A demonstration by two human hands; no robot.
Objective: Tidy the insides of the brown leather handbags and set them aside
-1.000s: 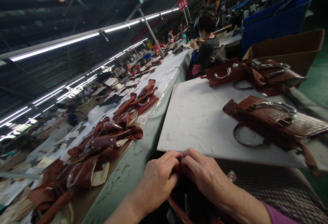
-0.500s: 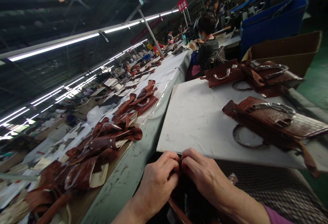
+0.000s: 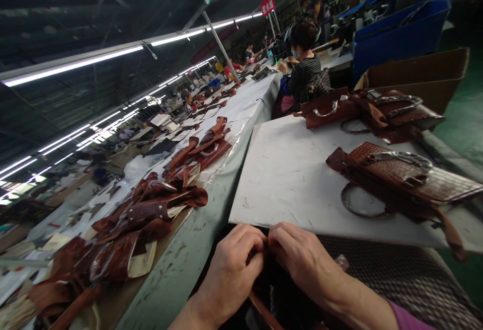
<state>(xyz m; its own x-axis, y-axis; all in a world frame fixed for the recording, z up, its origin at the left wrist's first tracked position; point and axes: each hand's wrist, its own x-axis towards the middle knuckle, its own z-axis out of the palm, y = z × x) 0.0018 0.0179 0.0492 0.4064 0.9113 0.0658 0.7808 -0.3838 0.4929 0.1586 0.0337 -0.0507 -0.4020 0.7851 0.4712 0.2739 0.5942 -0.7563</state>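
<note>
In my lap, below the white board, lies a dark handbag, mostly hidden by my wrists and shadow; its brown strip [image 3: 264, 311] shows between my forearms. My left hand [image 3: 236, 259] is closed, thumb against curled fingers, on the bag's dark upper edge. Close against it, my right hand [image 3: 296, 254] pinches the same edge, fingertips bent down. Both sets of fingertips nearly meet, and what exactly lies between them is hidden. A shiny plastic-wrapped bit [image 3: 342, 262] pokes out beside my right wrist.
Ahead is a white board [image 3: 279, 179] carrying a brown crocodile-pattern handbag [image 3: 400, 169] and more brown bags [image 3: 362, 111]. Along the left, a long table [image 3: 177, 254] bears several brown bags [image 3: 151, 209]. A seated person [image 3: 305, 76] works beyond, near a blue bin [image 3: 400, 38] and cardboard box [image 3: 418, 71].
The view has shifted very slightly. Both hands keep their closed grip at the bag's edge, with the left knuckles a little lower.
</note>
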